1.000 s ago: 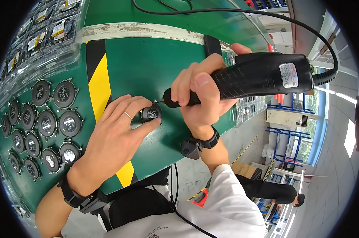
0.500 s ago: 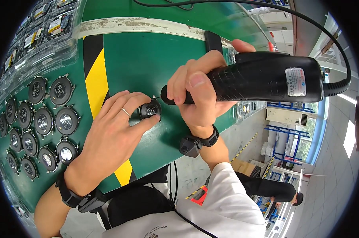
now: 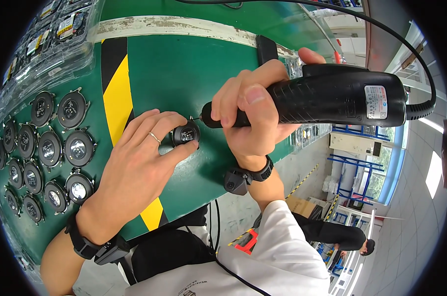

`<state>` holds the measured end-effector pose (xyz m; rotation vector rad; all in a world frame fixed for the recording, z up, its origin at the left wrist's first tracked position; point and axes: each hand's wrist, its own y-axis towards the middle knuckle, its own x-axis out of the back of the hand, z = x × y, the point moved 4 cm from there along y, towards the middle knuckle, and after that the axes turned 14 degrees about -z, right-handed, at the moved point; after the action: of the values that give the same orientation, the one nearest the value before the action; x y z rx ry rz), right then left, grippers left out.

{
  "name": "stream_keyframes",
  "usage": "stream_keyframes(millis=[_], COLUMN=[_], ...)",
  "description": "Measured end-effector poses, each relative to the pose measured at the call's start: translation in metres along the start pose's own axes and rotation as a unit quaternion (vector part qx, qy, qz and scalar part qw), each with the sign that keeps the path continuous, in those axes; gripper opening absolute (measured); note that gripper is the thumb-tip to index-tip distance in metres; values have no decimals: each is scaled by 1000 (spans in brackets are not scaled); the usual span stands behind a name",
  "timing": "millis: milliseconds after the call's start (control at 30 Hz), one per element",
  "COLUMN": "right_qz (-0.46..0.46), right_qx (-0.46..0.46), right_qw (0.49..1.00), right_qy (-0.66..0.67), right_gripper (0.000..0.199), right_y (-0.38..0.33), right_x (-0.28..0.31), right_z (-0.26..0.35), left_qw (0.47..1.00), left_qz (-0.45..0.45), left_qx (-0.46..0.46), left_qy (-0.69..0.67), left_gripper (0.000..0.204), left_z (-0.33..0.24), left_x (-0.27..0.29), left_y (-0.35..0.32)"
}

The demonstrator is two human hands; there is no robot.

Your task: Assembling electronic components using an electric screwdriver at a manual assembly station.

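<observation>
My left hand (image 3: 147,155) pinches a round black smartwatch body (image 3: 186,133) against the green mat, fingertips at its far edge and thumb at its near edge. My right hand (image 3: 255,106) is wrapped round the front of a black corded electric screwdriver (image 3: 342,96), held lying sideways. Its thin bit points left and meets the watch body's far right edge, by a lug. Whether the bit sits in a screw is too small to tell. Several more watch bodies (image 3: 50,148) lie face down in rows left of my left hand.
Stacked clear plastic trays (image 3: 68,49) with watch parts stand at the far left. Yellow and black tape (image 3: 117,93) crosses the green mat (image 3: 179,64). A black cable (image 3: 426,64) arches from the screwdriver along the top right. Another person (image 3: 342,237) is beyond the table at the lower right.
The view has shifted slightly, so the rows of watch bodies appear a little lower left. The screwdriver's rear has turned slightly; its bit stays at the watch body, which my left hand still holds.
</observation>
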<state>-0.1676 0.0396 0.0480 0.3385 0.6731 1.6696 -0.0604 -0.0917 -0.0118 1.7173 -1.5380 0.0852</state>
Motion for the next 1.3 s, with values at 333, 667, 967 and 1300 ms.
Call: stream_keyframes(millis=[333,667,967,1300], right_qz=[103,79,28,-36], right_qx=[36,20,3,-58], right_qw=[988,993,999,993], right_qy=[-111,-80,-43,101], right_gripper=[60,55,60,68], right_y=[-6,-1,0,-3], right_x=[5,1,-2,-4], right_z=[-2,7,10,16], left_qw=[1000,1000,1000,970], left_qz=[-1,-2,-3,-67], left_qx=[-1,1,3,184], left_qy=[8,4,-1,-143], left_gripper=[36,32,27,19], left_z=[0,0,0,10], left_x=[0,-2,-2,5], left_y=[1,0,0,2])
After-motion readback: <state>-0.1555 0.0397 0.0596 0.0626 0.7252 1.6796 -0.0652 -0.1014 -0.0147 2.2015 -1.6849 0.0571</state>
